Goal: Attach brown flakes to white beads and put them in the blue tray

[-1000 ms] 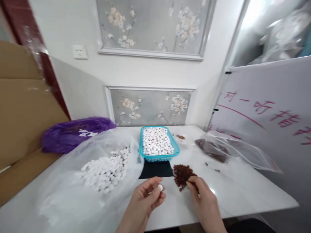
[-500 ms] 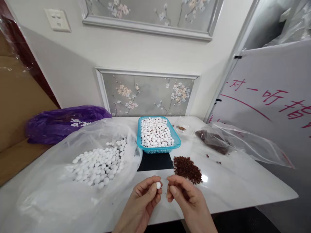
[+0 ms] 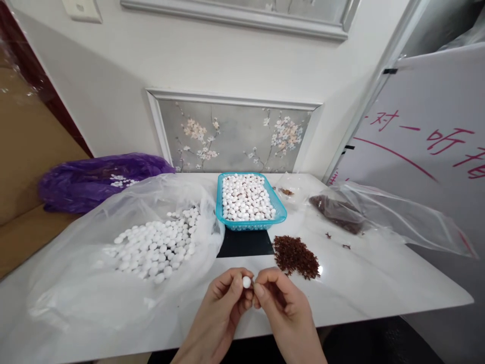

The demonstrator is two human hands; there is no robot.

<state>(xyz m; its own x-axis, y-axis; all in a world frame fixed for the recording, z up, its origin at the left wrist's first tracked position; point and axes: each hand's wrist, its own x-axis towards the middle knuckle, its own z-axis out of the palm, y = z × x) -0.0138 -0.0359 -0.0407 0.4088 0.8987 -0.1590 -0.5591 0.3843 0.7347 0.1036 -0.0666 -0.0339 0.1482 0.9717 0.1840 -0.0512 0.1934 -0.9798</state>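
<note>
My left hand [image 3: 225, 306] pinches a small white bead [image 3: 246, 282] between thumb and fingers, above the table's near edge. Pressed against the bead from the right, the fingertips of my right hand [image 3: 282, 303] are pinched together; whatever they hold is too small to make out. A pile of small reddish-brown bits [image 3: 295, 257] lies on the white table [image 3: 371, 283] just beyond my right hand. Further back a turquoise basket [image 3: 278, 217] is filled with white beads. On the left a clear plastic bag [image 3: 76, 283] holds many more white beads [image 3: 155, 247].
A purple bag [image 3: 91, 179] lies at the back left beside a brown cardboard surface [image 3: 26, 167]. A clear zip bag with brown bits [image 3: 371, 217] lies at the right. A black mat [image 3: 244, 243] sits under the basket. A whiteboard with red writing [image 3: 428, 141] stands to the right.
My right hand left the brown pile and came to the bead in my left hand, fingertips now touching it. The view tilted downward.
</note>
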